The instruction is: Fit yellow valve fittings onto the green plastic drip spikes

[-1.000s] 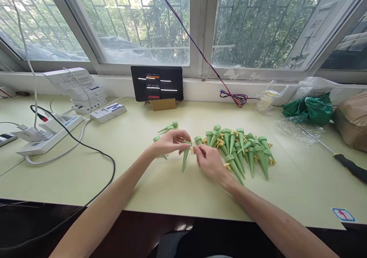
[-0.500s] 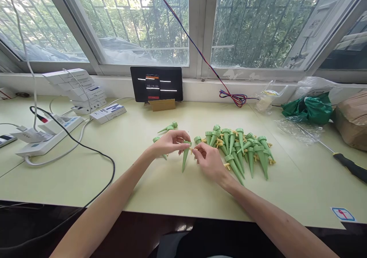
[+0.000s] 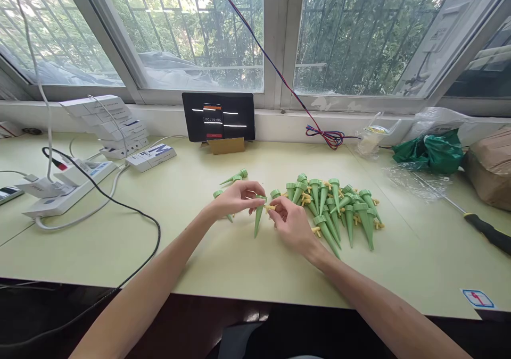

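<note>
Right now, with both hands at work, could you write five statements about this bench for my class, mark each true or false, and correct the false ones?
1. The left hand holds a green spike, tip downward. True.
2. The right hand grips the screwdriver. False: it holds a yellow fitting.
3. The tablet shows 00:19:06. True.
4. The larger spike pile lies left of both hands. False: it lies to the right.
5. A green bag lies beside the brown package. True.

A black rectangular tablet [image 3: 235,115] stands with a brown cardboard strip [image 3: 227,145] at its foot. Left of the tablet rise stacked white cardboard boxes [image 3: 107,120]; farther left lies a white plastic power strip [image 3: 51,206]. Right of it sits a crumpled green plastic bag [image 3: 433,150].
</note>
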A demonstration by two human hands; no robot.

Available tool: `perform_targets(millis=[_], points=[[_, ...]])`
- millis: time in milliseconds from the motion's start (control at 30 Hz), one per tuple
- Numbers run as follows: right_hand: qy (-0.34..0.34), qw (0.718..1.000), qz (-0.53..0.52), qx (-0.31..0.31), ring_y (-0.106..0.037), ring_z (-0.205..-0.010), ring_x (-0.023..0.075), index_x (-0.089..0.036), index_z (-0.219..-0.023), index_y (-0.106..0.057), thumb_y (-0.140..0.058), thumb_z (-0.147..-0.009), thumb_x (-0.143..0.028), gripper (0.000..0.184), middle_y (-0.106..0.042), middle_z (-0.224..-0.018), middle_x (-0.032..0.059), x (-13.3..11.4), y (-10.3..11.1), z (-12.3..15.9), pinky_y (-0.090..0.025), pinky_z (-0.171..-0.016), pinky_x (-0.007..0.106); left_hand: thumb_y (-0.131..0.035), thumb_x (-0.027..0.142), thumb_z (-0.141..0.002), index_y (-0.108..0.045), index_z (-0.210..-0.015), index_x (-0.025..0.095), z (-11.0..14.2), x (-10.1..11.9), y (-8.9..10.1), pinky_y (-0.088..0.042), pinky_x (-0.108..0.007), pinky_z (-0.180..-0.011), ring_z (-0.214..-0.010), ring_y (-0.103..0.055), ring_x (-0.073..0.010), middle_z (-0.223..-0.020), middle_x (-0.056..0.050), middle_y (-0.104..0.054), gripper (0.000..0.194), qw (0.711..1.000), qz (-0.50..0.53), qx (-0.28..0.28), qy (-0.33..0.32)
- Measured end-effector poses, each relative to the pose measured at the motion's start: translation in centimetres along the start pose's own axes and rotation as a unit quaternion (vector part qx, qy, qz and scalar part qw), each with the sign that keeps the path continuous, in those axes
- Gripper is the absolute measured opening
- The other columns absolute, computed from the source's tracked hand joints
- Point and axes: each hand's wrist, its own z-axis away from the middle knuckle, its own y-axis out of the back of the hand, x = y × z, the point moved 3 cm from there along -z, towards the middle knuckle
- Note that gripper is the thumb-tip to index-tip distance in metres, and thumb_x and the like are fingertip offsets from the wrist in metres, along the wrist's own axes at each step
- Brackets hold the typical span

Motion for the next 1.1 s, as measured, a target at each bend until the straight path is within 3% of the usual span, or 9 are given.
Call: perform_targets(millis=[500, 800, 1100], points=[[-0.015, 0.999, 0.029, -0.018, -0.053, -0.052, 0.0141, -0.02, -0.069, -0.056, -0.04, -0.101, -0.05, 0.047, -0.06, -0.057, 0.0002, 0.13, -0.21, -0.08, -0.039, -0.055, 0.026, -0.072, 0.045, -0.083, -0.066, -0.096, 0.016, 0.05, 0.19, 0.03, -0.055, -0.027, -0.058, -0.065, -0.063, -0.0132, -0.084, -0.003, -0.061, 0.032, 1.0, 0.004, -0.014, -0.003], [0.001, 1.0, 0.019, 0.01, -0.058, -0.059, 0.0147, -0.02, -0.088, -0.06, -0.051, -0.096, -0.042, 0.025, -0.068, -0.081, 0.0029, -0.22, 0.05, -0.01, -0.044, -0.059, 0.027, -0.072, 0.043, -0.083, -0.066, -0.093, 0.016, -0.07, 0.01, -0.01, -0.054, -0.027, -0.057, -0.067, -0.063, -0.0136, -0.084, -0.004, -0.06, 0.029, 1.0, 0.002, 0.001, 0.003], [0.004, 1.0, 0.008, 0.003, -0.056, -0.059, 0.015, -0.021, -0.081, -0.058, -0.049, -0.097, -0.041, 0.027, -0.062, -0.071, 0.0011, -0.02, -0.04, -0.02, -0.044, -0.059, 0.027, -0.073, 0.044, -0.082, -0.067, -0.094, 0.017, 0.05, 0.03, 0.02, -0.054, -0.026, -0.058, -0.067, -0.064, -0.0135, -0.084, -0.003, -0.062, 0.03, 1.0, 0.0, -0.007, 0.0]])
